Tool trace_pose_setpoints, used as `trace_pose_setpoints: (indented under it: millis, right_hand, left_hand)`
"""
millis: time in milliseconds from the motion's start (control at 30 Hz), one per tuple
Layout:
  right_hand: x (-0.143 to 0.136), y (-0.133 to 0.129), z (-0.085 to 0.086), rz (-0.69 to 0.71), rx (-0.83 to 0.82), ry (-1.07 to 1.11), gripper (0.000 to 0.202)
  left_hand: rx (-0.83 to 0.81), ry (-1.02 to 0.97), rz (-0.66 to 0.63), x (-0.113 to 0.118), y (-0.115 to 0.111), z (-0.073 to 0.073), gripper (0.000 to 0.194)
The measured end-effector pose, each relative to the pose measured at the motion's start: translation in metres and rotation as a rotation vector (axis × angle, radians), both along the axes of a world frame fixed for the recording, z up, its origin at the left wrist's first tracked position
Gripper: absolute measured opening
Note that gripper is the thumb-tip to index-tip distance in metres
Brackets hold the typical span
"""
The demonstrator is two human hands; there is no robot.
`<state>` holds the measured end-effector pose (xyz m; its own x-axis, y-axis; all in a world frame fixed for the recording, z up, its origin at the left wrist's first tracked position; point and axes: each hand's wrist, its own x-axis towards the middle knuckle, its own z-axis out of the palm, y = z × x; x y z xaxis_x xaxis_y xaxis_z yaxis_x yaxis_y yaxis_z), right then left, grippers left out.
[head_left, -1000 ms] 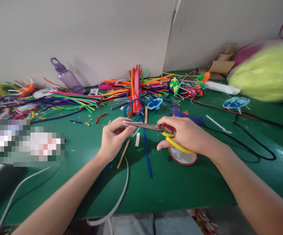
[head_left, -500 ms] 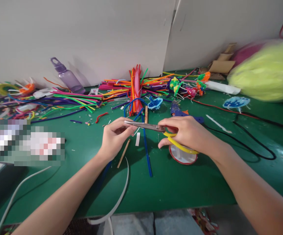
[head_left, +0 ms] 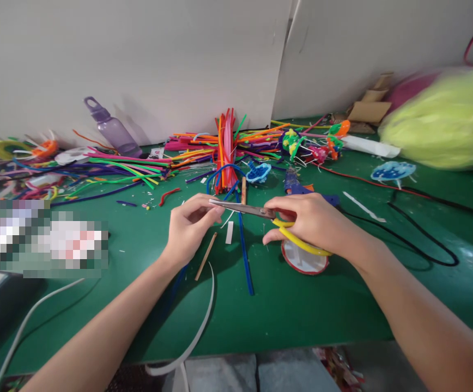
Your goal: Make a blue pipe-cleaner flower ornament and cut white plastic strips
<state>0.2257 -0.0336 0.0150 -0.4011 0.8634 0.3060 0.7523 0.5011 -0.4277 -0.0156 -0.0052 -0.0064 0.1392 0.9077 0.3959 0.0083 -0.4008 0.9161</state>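
My right hand [head_left: 312, 220] grips scissors [head_left: 250, 210] by their yellow handles, thumb and fingers in the loops, blades pointing left. The blades look nearly closed, and their tips reach the fingers of my left hand [head_left: 191, 226]. Between thumb and forefinger, my left hand pinches a thin white strip [head_left: 227, 218], mostly hidden by the fingers and blades. Below the hands lie a short white piece [head_left: 229, 232], a thin wooden stick [head_left: 206, 256] and a blue pipe cleaner [head_left: 245, 256]. A longer white strip [head_left: 208, 310] curls down past the table edge.
Bundled pipe cleaners [head_left: 228, 147] lie at the back, near a purple bottle [head_left: 116, 130]. Right of centre are a blue glue gun [head_left: 310, 193] with a black cable, a red-rimmed white disc [head_left: 305, 257] and a blue jellyfish-like piece [head_left: 392, 171]. A yellow-green bag [head_left: 444, 120] stands far right.
The scissor blades look slightly more closed, and their tips have shifted a little right. My left fingers have moved slightly. Both hands keep their holds.
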Motion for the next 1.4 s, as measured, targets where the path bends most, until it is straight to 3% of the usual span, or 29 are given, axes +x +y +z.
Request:
trace_pose_setpoints:
  millis: [1067,1400]
  right_hand:
    - [-0.0031,-0.0009,0.0003,0.02,-0.023,0.014,0.056]
    - [-0.0014,0.0004,-0.0006,-0.005,-0.069,0.019,0.059]
  left_hand:
    - [-0.025,0.078,-0.025,0.0005,-0.0016,0.0014,0.011]
    - [0.053,-0.006,0.014,-0.002,0.0018,-0.0004,0.005]
